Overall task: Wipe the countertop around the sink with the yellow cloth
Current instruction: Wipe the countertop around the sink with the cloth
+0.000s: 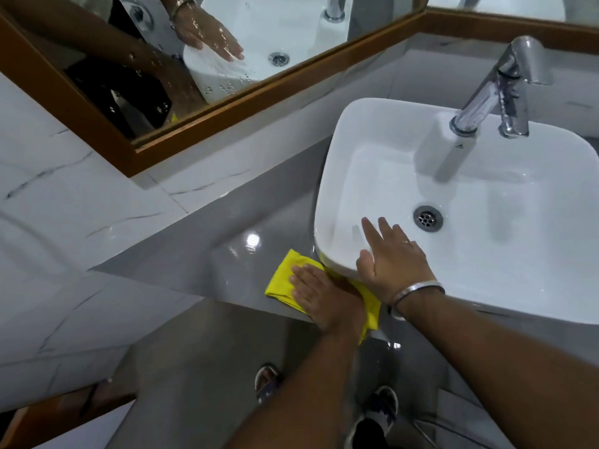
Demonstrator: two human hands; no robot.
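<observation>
Grey glossy counter [227,254], marble wall tiles [48,196], mirror [162,59] at 11 o'clock. Left hand [324,299] flat, fingers spread, pressed cloth [288,280] by sink [340,176] corner — right hand [395,257] open on rim.

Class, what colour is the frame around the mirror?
Brown, wood-toned frame, seen best in the head view.

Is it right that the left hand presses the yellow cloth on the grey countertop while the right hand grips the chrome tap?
Not quite. In the head view, the right hand rests flat on the white ceramic sink's rim, not the chrome tap. The left hand does press the yellow cloth on the grey countertop.
</observation>
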